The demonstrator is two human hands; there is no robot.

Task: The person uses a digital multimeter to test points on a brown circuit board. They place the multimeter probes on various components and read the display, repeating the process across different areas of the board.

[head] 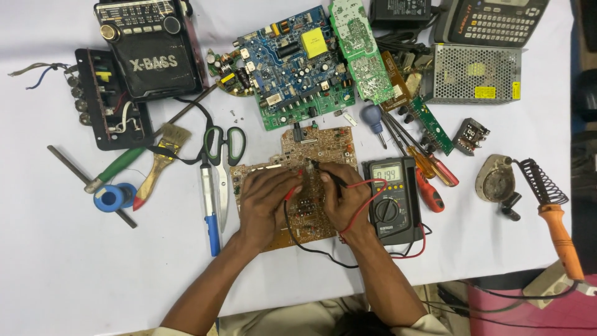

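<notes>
White tabletop (50, 261) crowded with circuit boards (298, 62) and tools (429, 174)

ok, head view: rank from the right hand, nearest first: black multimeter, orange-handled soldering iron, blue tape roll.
From the right hand:
1. Black multimeter, right beside it.
2. Orange-handled soldering iron, far right.
3. Blue tape roll, far left, beyond the left hand.

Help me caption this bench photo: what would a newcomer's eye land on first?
Both hands, left hand and right hand, press probes onto a brown circuit board at the centre, a black multimeter just to its right. Behind it lies a blue circuit board, and an orange-handled soldering iron rests at far right.
</notes>
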